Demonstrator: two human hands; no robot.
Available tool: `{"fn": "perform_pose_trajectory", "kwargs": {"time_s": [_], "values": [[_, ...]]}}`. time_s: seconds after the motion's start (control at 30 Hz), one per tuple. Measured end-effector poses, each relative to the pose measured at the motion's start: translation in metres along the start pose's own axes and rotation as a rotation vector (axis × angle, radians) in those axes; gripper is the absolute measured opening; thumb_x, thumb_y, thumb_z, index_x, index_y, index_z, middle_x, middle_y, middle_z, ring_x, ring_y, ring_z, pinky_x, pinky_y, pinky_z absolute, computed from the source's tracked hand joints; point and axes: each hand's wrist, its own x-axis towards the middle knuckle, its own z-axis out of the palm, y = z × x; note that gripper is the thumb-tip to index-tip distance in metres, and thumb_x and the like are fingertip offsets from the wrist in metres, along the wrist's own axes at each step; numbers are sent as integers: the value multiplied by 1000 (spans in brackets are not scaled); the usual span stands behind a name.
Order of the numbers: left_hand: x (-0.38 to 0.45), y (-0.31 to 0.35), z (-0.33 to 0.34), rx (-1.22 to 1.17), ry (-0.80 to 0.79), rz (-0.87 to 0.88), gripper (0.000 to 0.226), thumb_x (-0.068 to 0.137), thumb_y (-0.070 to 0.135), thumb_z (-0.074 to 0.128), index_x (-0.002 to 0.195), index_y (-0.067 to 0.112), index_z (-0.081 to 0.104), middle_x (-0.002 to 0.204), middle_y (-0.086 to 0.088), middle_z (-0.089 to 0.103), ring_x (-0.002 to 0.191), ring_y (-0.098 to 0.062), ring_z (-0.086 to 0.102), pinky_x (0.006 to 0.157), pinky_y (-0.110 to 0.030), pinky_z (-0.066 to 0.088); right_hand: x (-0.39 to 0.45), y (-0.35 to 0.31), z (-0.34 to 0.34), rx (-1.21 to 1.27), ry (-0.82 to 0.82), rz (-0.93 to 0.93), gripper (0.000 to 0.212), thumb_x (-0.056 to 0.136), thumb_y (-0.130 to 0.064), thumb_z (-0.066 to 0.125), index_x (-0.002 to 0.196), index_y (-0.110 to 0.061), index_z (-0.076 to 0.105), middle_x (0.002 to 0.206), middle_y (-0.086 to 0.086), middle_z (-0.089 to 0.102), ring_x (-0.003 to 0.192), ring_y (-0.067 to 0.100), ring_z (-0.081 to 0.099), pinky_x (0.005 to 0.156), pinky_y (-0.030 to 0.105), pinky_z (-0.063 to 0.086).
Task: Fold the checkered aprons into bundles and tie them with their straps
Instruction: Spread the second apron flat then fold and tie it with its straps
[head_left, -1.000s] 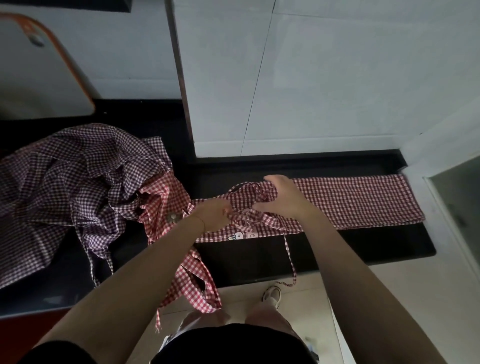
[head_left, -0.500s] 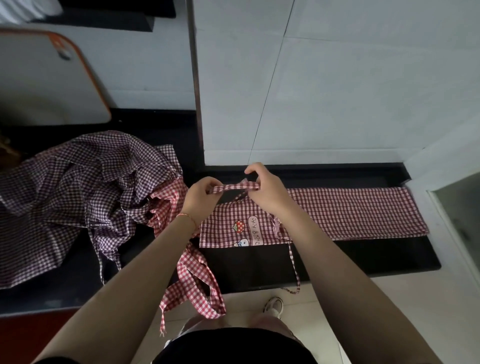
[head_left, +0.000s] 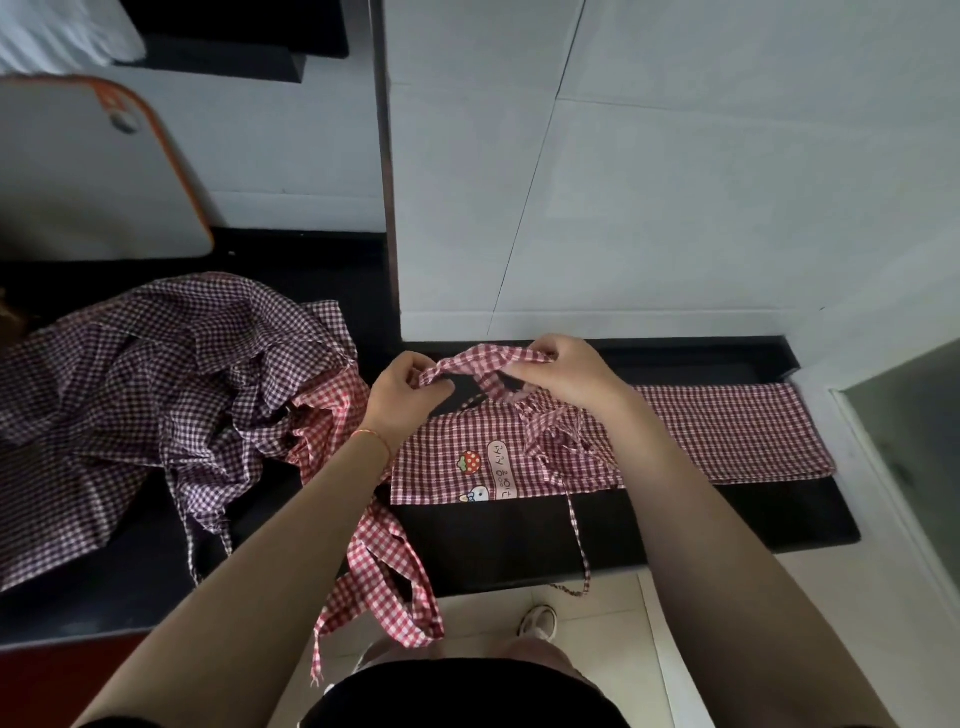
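**Red-checked apron folded long on the black counter**

Red and white gingham, the apron (head_left: 727, 431) lies as a long flat band on the black counter (head_left: 675, 519), with a strawberry patch (head_left: 470, 461) at its left end. Above it, the left hand (head_left: 402, 397) and the right hand (head_left: 563, 371) both pinch its neck strap (head_left: 480, 364). A thin tie (head_left: 576, 540) hangs over the counter edge.

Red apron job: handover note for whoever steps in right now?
Left hand and right hand both pinch the neck strap, lifted above the red apron.
Red apron lies folded into a long band on the black counter, thin tie dangling over the edge.
Purple apron sits crumpled to the left, a second red one beside it.
Done: flat fold.
Left: bundle, tie, then the others.
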Motion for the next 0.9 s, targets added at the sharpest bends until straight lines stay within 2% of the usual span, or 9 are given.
{"fn": "perform_pose_trajectory", "kwargs": {"time_s": [0.07,0.17,0.27,0.4,0.43,0.5,0.57,0.73,0.9], "values": [[1,1,5,51,-4,17,18,86,26,73,96,19,60,93,-3,64,81,-15,60,74,-31,52,0,1,-9,-110,-125,11,59,77,-51,79,124,-23,58,115,-10,59,101,9,56,78,27,43],[0,7,15,25,34,-19,20,95,31,62,96,11,58,81,-3,58,68,-12,51,62,-25,45,-1,3,-15,-346,-184,9,64,82,-22,79,138,-20,49,129,-2,55,110,18,55,83,29,42],[0,8,22,-85,176,-62,25,104,30,43,100,8,53,73,-5,54,63,-16,45,59,-34,39,1,11,-14,-413,11,-1,42,90,-1,61,129,-14,56,121,5,61,95,19,56,74,26,42],[-5,13,28,-185,279,-41,22,105,26,34,108,16,54,73,-5,55,61,-15,46,59,-31,39,4,29,-15,-298,297,50,17,96,-10,52,100,0,65,92,13,66,72,21,56,56,29,38],[-8,15,30,-206,259,-31,23,104,26,35,111,17,56,75,-5,57,64,-14,49,61,-27,39,3,30,-15,-175,285,88,21,98,-16,51,98,-1,64,89,12,66,71,21,57,55,28,42],[-12,20,36,-217,183,5,24,104,32,40,107,18,59,79,-5,60,74,-14,55,68,-23,40,-2,31,-13,89,192,156,35,100,-36,50,102,-5,65,93,7,67,77,18,63,69,32,55],[-14,24,45,-189,93,51,23,100,37,50,100,17,62,81,-1,62,77,-12,58,72,-25,44,-6,31,-10,153,130,140,47,98,-50,50,103,-7,67,94,7,68,85,21,64,81,38,52],[-14,23,67,42,-157,166,24,89,34,69,111,26,62,87,7,66,73,-8,59,67,-26,48,-1,35,3,254,210,-16,18,93,-19,63,110,-17,57,100,-3,64,89,10,61,71,21,48],[-5,1,98,530,-346,199,67,85,34,69,144,28,39,123,4,60,112,-18,58,101,-39,47,7,73,-3,625,321,176,15,95,-14,58,109,-19,59,103,1,66,91,16,65,72,27,52]]}}
